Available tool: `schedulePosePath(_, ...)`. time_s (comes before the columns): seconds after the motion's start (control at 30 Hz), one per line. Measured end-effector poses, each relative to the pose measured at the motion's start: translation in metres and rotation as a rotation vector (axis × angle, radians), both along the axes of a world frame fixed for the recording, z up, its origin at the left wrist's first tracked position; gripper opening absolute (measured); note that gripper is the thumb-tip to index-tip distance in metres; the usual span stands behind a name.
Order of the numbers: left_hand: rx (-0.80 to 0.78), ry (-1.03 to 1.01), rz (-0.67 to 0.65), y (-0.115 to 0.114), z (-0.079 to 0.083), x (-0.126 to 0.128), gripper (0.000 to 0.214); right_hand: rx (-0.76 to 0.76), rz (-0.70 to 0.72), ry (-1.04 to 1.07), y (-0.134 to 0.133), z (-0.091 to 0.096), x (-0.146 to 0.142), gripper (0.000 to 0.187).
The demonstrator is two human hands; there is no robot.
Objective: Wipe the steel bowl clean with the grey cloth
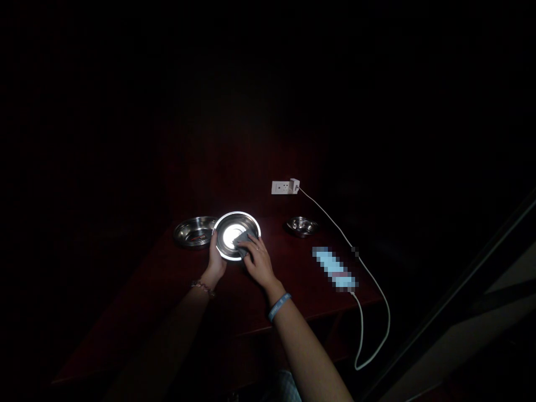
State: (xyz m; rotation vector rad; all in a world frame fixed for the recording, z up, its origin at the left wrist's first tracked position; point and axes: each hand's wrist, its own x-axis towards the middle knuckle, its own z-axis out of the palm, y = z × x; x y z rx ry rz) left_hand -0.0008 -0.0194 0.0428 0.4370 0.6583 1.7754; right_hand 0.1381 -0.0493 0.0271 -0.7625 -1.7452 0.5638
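Note:
A shiny round steel plate (226, 220) with a raised rim is held up and tilted toward me. My left hand (215, 261) grips its left lower edge, with most of the fingers hidden behind it. My right hand (259, 259) presses a grey cloth (243, 240) onto the inside of the plate, at its right side. Just behind and left of the held plate, more steel plates (184, 237), apparently stacked, rest on the dark red table (247, 301). Farther right on the table sits a small steel bowl (301, 226).
A phone-like device (335, 269), blurred out, lies on the table's right side. Its white cable (388, 315) loops past the front edge and up to a charger (294, 185) in the wall socket (280, 187). The surroundings are very dark.

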Motion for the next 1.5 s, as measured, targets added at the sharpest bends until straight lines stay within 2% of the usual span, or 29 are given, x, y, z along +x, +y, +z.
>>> schedulePosePath(0.13,-0.013,0.002,-0.011,0.003,-0.002,-0.002,0.043,0.046,-0.184,0.003,-0.002,0.001,0.001,0.029)
schedulePosePath(0.27,-0.014,0.011,0.043,0.005,-0.004,-0.003,0.043,-0.007,-0.449,-0.101,0.002,-0.003,0.0,0.027)
schedulePosePath(0.33,-0.01,0.015,0.049,0.005,-0.004,-0.003,0.044,-0.033,-0.522,-0.151,0.005,-0.006,0.0,0.026)
schedulePosePath(0.53,-0.022,0.045,0.056,0.004,-0.005,-0.001,0.041,-0.089,-0.525,-0.083,0.008,-0.01,0.001,0.011)
schedulePosePath(0.83,0.056,0.075,0.084,0.003,-0.006,0.002,0.033,-0.273,-0.663,-0.089,0.006,-0.008,0.0,0.03)
schedulePosePath(1.03,0.074,0.061,0.039,0.003,-0.008,0.003,0.033,-0.399,-0.59,0.101,0.007,-0.008,0.002,0.037)
schedulePosePath(1.17,0.058,0.043,0.042,0.003,-0.007,0.005,0.03,-0.42,-0.533,0.274,0.013,-0.013,0.002,0.037)
schedulePosePath(1.23,0.04,0.039,0.015,0.004,-0.009,0.006,0.029,-0.432,-0.46,0.41,0.019,-0.018,0.0,0.038)
schedulePosePath(1.4,0.103,0.078,0.002,0.009,-0.017,0.004,0.028,-0.589,-0.217,0.746,0.036,-0.033,-0.006,0.041)
schedulePosePath(1.5,0.134,0.12,-0.004,0.01,-0.02,0.002,0.026,-0.631,-0.096,0.868,0.043,-0.037,-0.008,0.036)
